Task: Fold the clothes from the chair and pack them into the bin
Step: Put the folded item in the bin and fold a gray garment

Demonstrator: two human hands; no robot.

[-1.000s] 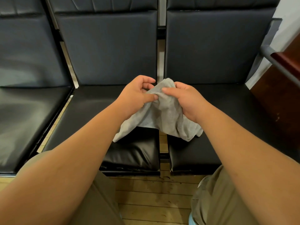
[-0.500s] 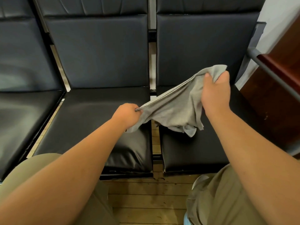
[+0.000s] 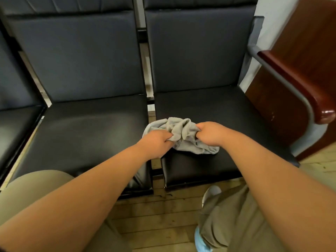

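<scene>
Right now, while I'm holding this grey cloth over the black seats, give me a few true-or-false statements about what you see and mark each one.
1. The left hand and right hand both grip the crumpled grey cloth garment. True.
2. The garment lies flat and neatly folded. False: it is bunched up and wrinkled between the hands.
3. The garment sits mostly on the right-hand black padded seat. True.
4. A bin stands in front of the seats. False: none is in view on the wooden plank floor there.
5. A reddish-brown wooden armrest runs along the right side of that seat. True.
</scene>
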